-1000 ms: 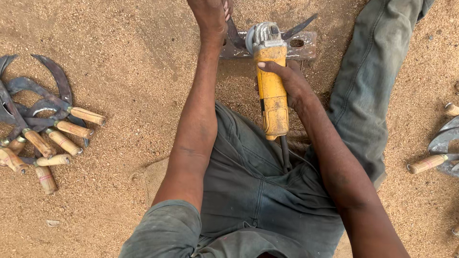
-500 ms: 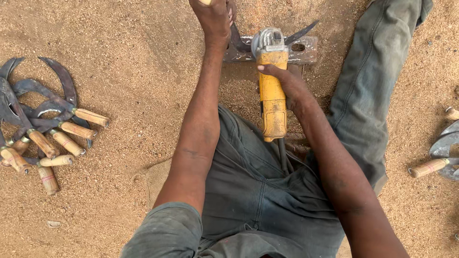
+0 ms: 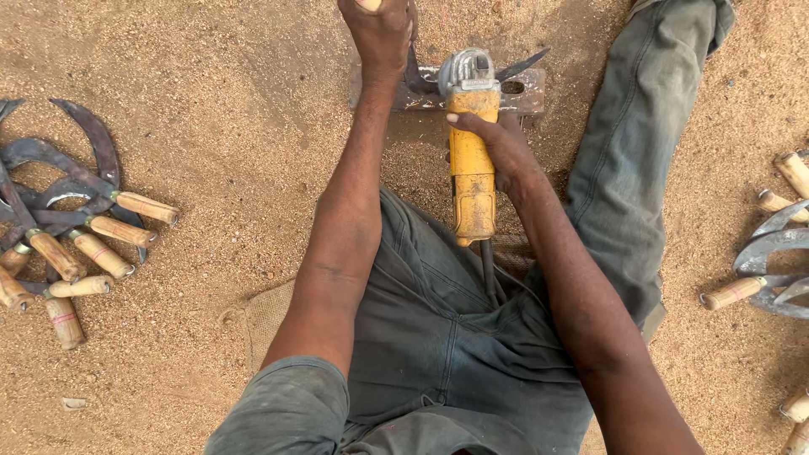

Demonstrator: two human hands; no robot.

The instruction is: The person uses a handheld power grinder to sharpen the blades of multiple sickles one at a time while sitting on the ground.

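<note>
Two bare hands work over a flat metal block that lies on the sandy ground in front of the seated person. The left hand has its fingers closed tight around the pale wooden handle of a sickle; the dark curved blade runs down from those fingers onto the block, and its tip pokes out past the far side of the grinder head. The right hand has its fingers wrapped around the body of a yellow angle grinder, just behind the grey metal head, which sits on the blade right beside the left fingers. The grinder's black cord trails back from its rear end over the grey trousers. Well away from the left fingers, a heap of sickles with wooden handles lies on the sand; another few sickles lie well beyond the right fingers at the frame's edge.
</note>
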